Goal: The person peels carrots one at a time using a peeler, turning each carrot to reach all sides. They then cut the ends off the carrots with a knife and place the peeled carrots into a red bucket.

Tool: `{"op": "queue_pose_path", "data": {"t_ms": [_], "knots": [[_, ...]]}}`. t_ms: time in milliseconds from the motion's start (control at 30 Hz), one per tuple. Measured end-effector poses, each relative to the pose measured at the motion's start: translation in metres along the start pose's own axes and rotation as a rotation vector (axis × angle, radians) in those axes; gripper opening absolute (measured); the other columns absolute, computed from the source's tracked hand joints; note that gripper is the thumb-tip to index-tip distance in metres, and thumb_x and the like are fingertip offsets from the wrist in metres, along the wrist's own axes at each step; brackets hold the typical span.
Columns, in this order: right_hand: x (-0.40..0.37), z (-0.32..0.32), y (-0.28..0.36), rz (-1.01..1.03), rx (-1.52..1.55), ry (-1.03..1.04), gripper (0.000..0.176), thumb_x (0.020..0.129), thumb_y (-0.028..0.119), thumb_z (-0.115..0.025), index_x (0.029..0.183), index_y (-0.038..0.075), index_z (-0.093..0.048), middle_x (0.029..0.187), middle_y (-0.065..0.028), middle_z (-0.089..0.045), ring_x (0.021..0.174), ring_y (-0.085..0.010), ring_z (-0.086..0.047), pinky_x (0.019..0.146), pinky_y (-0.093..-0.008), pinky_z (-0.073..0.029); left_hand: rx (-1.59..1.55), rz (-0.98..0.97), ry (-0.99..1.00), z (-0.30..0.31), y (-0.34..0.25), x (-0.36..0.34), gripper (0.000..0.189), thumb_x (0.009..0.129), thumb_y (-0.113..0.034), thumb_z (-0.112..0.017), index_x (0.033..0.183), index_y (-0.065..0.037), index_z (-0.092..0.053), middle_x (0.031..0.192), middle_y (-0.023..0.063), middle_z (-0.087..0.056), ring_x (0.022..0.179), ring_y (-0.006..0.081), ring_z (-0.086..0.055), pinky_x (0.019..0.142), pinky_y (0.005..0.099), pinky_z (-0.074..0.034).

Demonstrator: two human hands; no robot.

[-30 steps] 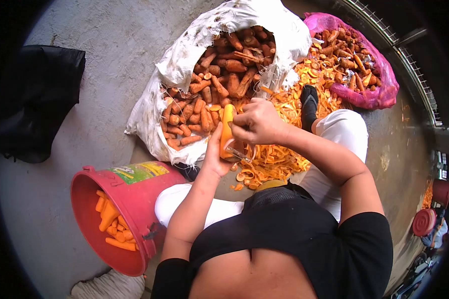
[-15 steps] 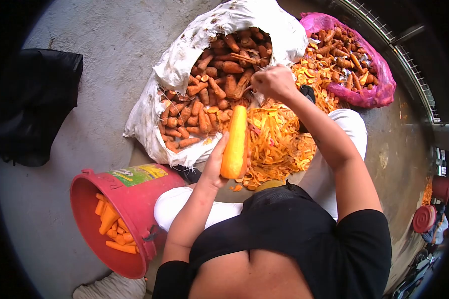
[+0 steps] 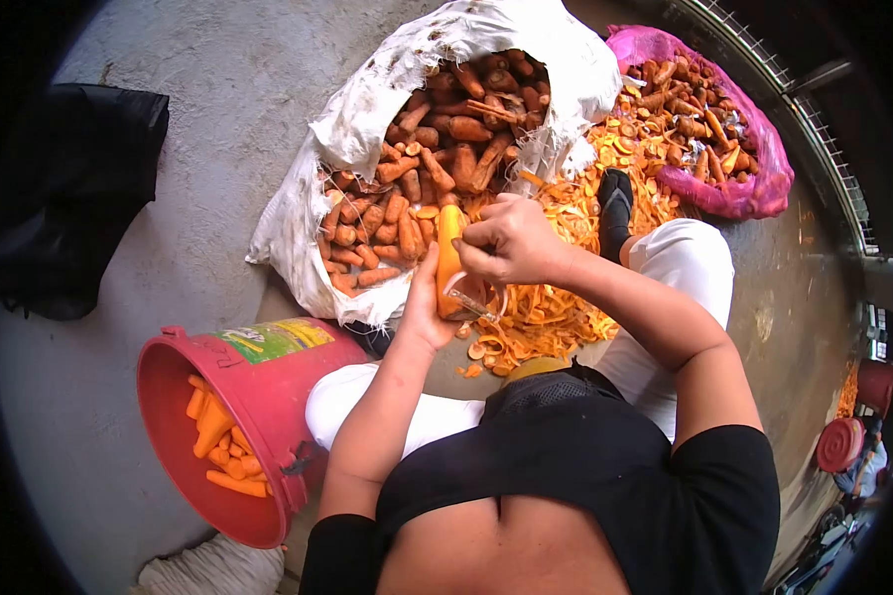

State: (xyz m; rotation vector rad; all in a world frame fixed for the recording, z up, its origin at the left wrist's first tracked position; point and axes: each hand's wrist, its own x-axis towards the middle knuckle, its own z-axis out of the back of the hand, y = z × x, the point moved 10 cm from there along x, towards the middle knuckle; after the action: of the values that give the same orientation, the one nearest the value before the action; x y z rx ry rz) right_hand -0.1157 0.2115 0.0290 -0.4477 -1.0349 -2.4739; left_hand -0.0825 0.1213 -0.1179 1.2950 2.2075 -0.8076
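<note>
A large, mostly peeled carrot is held upright in my left hand, at the centre of the view. My right hand is closed round a small peeler, whose head lies against the carrot's lower part. Behind the carrot, a white sack lies open with many unpeeled carrots. Orange peelings are heaped on the floor below and to the right of my right hand.
A red bucket with peeled carrots tilts at the lower left. A pink sack of carrots stands at the upper right. Black cloth lies at the left. A person is at the far right edge.
My right hand has come down and back from over the white sack to the carrot. The carrot has shifted slightly left in my left hand.
</note>
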Motion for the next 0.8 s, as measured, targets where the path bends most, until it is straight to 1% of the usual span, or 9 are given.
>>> {"op": "queue_pose_path", "data": {"t_ms": [233,333,433,533,567,667,700,733,800], "knots": [[-0.004,-0.012,0.005,0.099,-0.024,-0.004,0.024,0.073,0.022,-0.065,0.053,0.012,-0.058,0.048,-0.0058,-0.048,0.045,-0.0243,-0.051,0.051,-0.0353,-0.041,0.047,0.002,0.042,0.006,0.005,0.0,0.047,0.096,-0.048,-0.046,0.121,-0.01,-0.054,0.109,0.0076,-0.063,0.097,0.0219,-0.063,0.082,0.0407,-0.054],[0.003,-0.004,-0.035,-0.073,-0.056,-0.058,0.028,0.078,0.023,-0.061,0.053,0.012,-0.057,0.046,-0.0049,-0.051,0.041,-0.0207,-0.05,0.05,-0.0328,-0.044,0.153,-0.013,0.025,-0.009,0.0,-0.014,0.048,0.096,-0.05,-0.045,0.119,-0.008,-0.053,0.1,0.0094,-0.063,0.083,0.0213,-0.065,0.071,0.0382,-0.056],[0.009,0.026,-0.104,-0.226,-0.383,-0.094,0.031,0.084,0.027,-0.058,0.056,0.014,-0.062,0.045,-0.0042,-0.052,0.039,-0.0191,-0.052,0.045,-0.0351,-0.044,0.256,0.005,0.035,-0.012,0.005,-0.024,0.051,0.096,-0.054,-0.043,0.113,-0.007,-0.053,0.085,0.0117,-0.063,0.064,0.021,-0.065,0.058,0.0329,-0.057],[-0.002,0.062,-0.152,-0.532,-0.581,-0.158,0.031,0.087,0.033,-0.056,0.063,0.017,-0.068,0.045,-0.002,-0.055,0.039,-0.0168,-0.053,0.046,-0.0337,-0.045,0.206,0.053,0.15,-0.019,0.011,-0.025,0.053,0.096,-0.053,-0.041,0.119,-0.006,-0.053,0.088,0.0156,-0.064,0.068,0.0258,-0.066,0.062,0.0393,-0.057],[-0.002,0.068,-0.144,-0.442,-0.675,-0.245,0.033,0.089,0.035,-0.054,0.065,0.017,-0.068,0.047,0.0006,-0.058,0.038,-0.0128,-0.052,0.044,-0.0299,-0.044,0.177,0.066,0.132,-0.016,0.011,-0.024,0.054,0.096,-0.054,-0.04,0.12,-0.007,-0.053,0.088,0.0157,-0.064,0.068,0.0271,-0.066,0.061,0.0396,-0.057],[0.0,0.052,-0.121,-0.664,-0.242,-0.078,0.034,0.089,0.034,-0.053,0.064,0.016,-0.069,0.048,0.001,-0.059,0.038,-0.0107,-0.054,0.041,-0.0294,-0.043,0.052,0.044,0.134,-0.01,0.004,-0.011,0.054,0.096,-0.054,-0.041,0.119,-0.007,-0.053,0.09,0.0159,-0.064,0.069,0.0266,-0.066,0.062,0.0401,-0.057],[-0.002,0.04,-0.104,-0.623,-0.009,-0.08,0.035,0.09,0.03,-0.053,0.065,0.013,-0.07,0.049,0.0014,-0.061,0.039,-0.0099,-0.054,0.039,-0.0293,-0.043,0.061,0.046,0.171,-0.005,0.002,-0.007,0.052,0.096,-0.053,-0.043,0.119,-0.008,-0.053,0.097,0.0134,-0.064,0.079,0.0251,-0.066,0.069,0.0418,-0.057],[0.006,0.035,-0.072,-0.365,-0.049,-0.147,0.033,0.087,0.025,-0.055,0.061,0.01,-0.067,0.048,-0.0015,-0.059,0.039,-0.0121,-0.055,0.039,-0.0293,-0.042,0.052,0.014,0.144,-0.004,-0.001,-0.005,0.05,0.095,-0.052,-0.044,0.119,-0.008,-0.053,0.1,0.0123,-0.063,0.084,0.0246,-0.066,0.072,0.0422,-0.057],[-0.001,0.016,-0.034,-0.103,-0.082,-0.08,0.027,0.08,0.021,-0.061,0.055,0.01,-0.061,0.046,-0.0058,-0.052,0.042,-0.0185,-0.054,0.049,-0.0342,-0.042,0.033,-0.048,0.087,-0.004,-0.005,-0.001,0.048,0.095,-0.05,-0.047,0.119,-0.009,-0.053,0.106,0.01,-0.063,0.092,0.0236,-0.065,0.078,0.0432,-0.056]]}}
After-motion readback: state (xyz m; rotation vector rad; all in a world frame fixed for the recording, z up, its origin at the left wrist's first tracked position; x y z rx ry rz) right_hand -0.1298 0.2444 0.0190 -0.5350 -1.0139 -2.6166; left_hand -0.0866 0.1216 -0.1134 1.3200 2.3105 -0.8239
